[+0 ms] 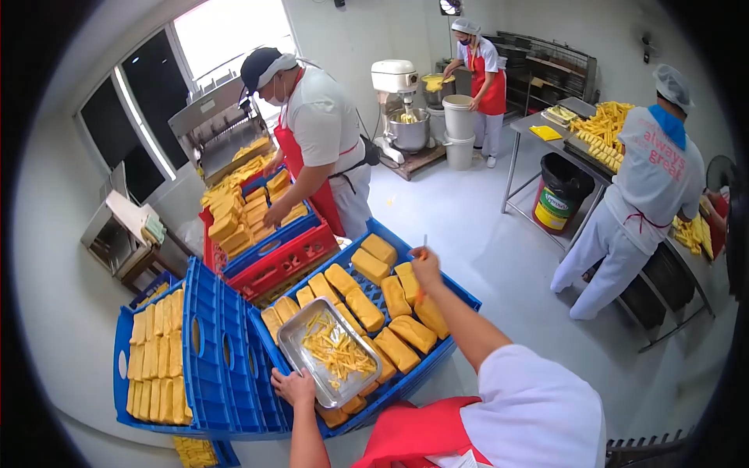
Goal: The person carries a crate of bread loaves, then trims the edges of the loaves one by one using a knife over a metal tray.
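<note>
A blue crate (468,296) in front of me holds several golden loaf-shaped blocks (364,309). A shallow metal tray (285,331) rests on top of the blocks at the crate's near left, with thin yellow trimmings (335,351) scattered in it. My left hand (295,388) is closed at the tray's lower left edge. Over the crate's far right side, my right hand (426,269) is closed around a slim orange-handled tool (421,297). A narrow tip points up from that fist; its exact kind is too small to make out.
Blue crates (222,351) stand on the left, one tilted and filled with stacked blocks. Beyond, a co-worker (320,132) handles blocks at red and blue crates (281,261). Another person stands by a mixer (407,125), and one beside a metal table (538,132) at right.
</note>
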`<move>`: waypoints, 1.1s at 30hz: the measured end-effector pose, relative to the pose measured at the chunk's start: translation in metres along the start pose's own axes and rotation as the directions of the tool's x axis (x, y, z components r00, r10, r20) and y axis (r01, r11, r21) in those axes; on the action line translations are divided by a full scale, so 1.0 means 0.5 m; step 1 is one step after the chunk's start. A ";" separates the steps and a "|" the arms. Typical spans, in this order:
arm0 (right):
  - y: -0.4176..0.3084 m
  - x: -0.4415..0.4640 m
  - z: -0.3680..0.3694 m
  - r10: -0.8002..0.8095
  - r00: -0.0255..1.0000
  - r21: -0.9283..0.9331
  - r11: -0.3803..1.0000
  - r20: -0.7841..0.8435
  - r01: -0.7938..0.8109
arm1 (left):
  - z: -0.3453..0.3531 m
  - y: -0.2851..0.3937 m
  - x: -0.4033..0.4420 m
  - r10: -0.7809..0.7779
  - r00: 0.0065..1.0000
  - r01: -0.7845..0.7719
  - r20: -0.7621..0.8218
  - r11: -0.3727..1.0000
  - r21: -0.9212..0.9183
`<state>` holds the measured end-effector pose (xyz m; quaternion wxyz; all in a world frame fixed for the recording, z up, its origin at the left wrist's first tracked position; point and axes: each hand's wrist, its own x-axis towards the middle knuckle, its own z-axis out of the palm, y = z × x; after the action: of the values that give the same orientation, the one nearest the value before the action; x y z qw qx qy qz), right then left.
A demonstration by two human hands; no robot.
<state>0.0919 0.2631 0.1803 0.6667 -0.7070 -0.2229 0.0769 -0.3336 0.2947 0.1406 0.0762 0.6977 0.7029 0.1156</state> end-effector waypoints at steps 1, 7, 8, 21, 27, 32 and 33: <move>-0.038 -0.045 0.026 0.115 0.988 0.172 0.976 0.101 -0.132 | -0.003 0.002 -0.003 -0.005 1.000 0.006 0.019 1.000 -0.020; -0.006 -0.332 0.217 0.329 0.565 -0.142 0.926 0.756 -0.349 | 0.003 -0.004 -0.006 -0.013 0.999 0.015 0.046 0.999 -0.033; 0.000 -0.381 0.228 0.364 0.568 -0.197 0.922 0.738 -0.334 | 0.007 -0.008 -0.003 -0.011 0.999 0.012 0.031 0.999 -0.038; -0.128 -0.464 0.062 -0.277 0.683 -0.392 0.649 0.676 0.652 | 0.011 -0.016 -0.001 0.020 1.000 -0.018 0.020 0.995 -0.095; -0.035 -0.488 0.004 0.413 0.701 -0.646 0.759 0.581 0.088 | 0.015 -0.025 -0.002 0.096 0.995 -0.095 -0.002 0.985 -0.145; -0.042 -0.585 0.007 0.339 0.864 -0.478 0.868 0.372 -0.135 | 0.051 -0.068 0.031 0.143 0.987 -0.160 -0.072 0.908 -0.387; -0.049 -0.602 0.003 0.306 0.891 -0.454 0.881 0.335 -0.131 | 0.080 -0.090 0.042 0.208 0.966 -0.255 -0.154 0.868 -0.426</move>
<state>-0.1815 0.1388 0.1473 0.4264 -0.8238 -0.2819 0.2453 -0.3663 0.3181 0.0914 0.1818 0.7344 0.5725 0.3160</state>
